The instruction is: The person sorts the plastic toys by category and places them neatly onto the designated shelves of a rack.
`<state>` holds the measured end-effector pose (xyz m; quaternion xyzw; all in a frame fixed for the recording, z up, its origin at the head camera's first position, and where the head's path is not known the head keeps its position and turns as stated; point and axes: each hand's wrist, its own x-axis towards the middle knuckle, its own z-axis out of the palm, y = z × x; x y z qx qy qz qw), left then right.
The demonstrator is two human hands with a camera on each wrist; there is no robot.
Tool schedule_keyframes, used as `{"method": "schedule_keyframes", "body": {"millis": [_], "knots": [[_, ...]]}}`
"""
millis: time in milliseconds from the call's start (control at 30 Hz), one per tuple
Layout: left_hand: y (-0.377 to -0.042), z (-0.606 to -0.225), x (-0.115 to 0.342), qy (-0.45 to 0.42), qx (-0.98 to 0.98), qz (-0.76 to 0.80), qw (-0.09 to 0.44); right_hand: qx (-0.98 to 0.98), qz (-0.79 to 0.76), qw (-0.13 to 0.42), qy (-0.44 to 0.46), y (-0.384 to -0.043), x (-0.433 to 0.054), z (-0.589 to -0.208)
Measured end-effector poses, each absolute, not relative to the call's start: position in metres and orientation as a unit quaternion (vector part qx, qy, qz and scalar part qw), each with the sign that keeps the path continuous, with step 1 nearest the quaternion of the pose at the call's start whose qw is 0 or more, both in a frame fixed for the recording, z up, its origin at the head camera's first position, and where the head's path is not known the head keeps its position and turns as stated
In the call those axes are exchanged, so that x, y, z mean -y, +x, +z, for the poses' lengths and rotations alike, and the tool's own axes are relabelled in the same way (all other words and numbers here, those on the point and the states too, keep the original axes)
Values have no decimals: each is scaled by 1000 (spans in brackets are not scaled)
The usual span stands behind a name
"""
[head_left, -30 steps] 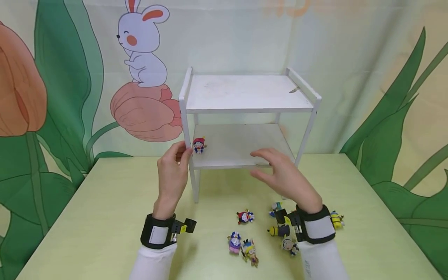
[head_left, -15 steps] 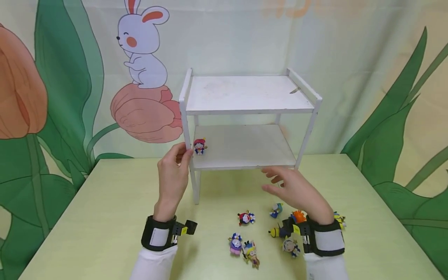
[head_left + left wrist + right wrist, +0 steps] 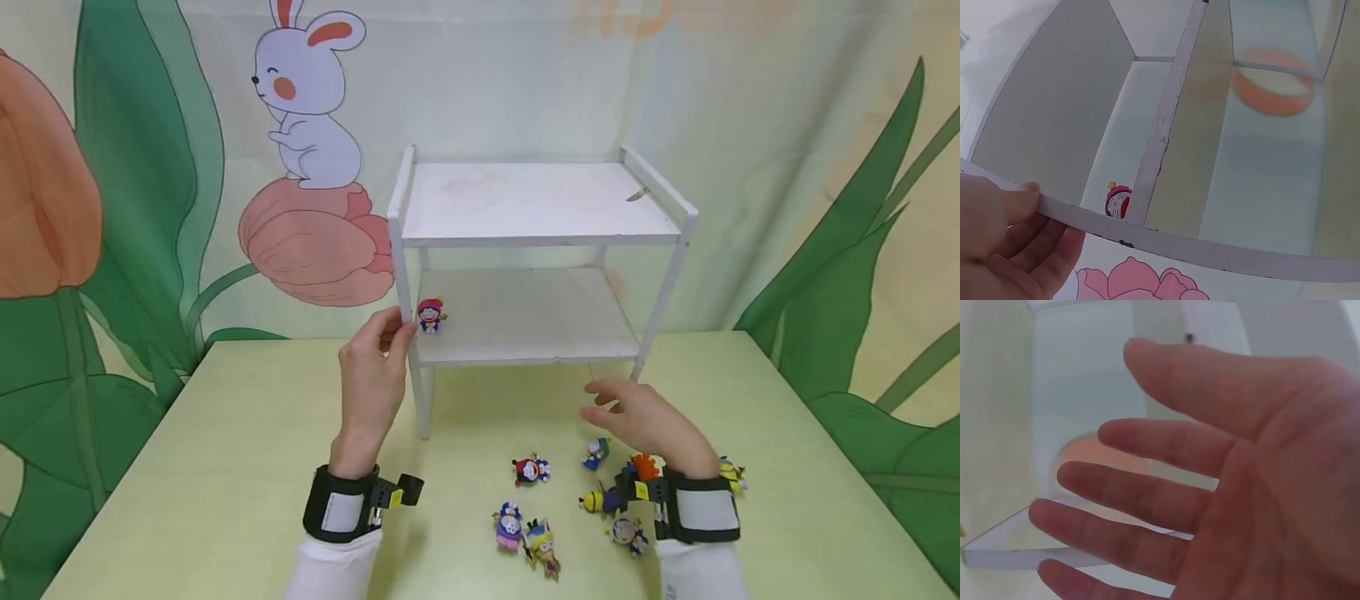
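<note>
My left hand (image 3: 372,379) grips the front left post of a white two-tier shelf (image 3: 547,200); in the left wrist view the thumb and fingers (image 3: 1022,200) pinch that post from both sides. On the lower tier, right beside this post, stands a small figurine with a red hat (image 3: 431,316). My right hand (image 3: 648,421) hovers in front of the shelf's right side, holding nothing, its fingers spread in the right wrist view. Nearest below it are a blue-and-green figurine (image 3: 596,453) and an orange figurine (image 3: 643,467), the latter partly hidden by the wrist.
Several more figurines lie on the pale green table (image 3: 225,467): a red-and-blue one (image 3: 531,470), a purple one (image 3: 508,527), a yellow-and-blue one (image 3: 542,547), a grey-faced one (image 3: 627,532) and yellow ones (image 3: 595,501). A printed curtain (image 3: 510,75) hangs behind the shelf.
My right hand has come down from in front of the lower tier toward the figurines on the table and slightly right. My left hand keeps its grip on the post.
</note>
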<state>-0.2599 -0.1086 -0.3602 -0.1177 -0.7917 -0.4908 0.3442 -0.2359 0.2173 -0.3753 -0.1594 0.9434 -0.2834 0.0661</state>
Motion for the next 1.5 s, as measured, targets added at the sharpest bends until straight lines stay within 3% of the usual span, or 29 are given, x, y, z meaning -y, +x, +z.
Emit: {"method": "schedule_keyframes", "body": {"millis": [367, 1033, 1500], "knots": [[-260, -364, 107, -116, 794, -487, 346, -952, -262, 113, -108, -243, -222, -395], [-262, -360, 104, -115, 798, -473, 355, -963, -239, 114, -38, -265, -225, -431], [-261, -361, 105, -120, 795, -479, 352, -960, -247, 127, -40, -261, -221, -434]]}}
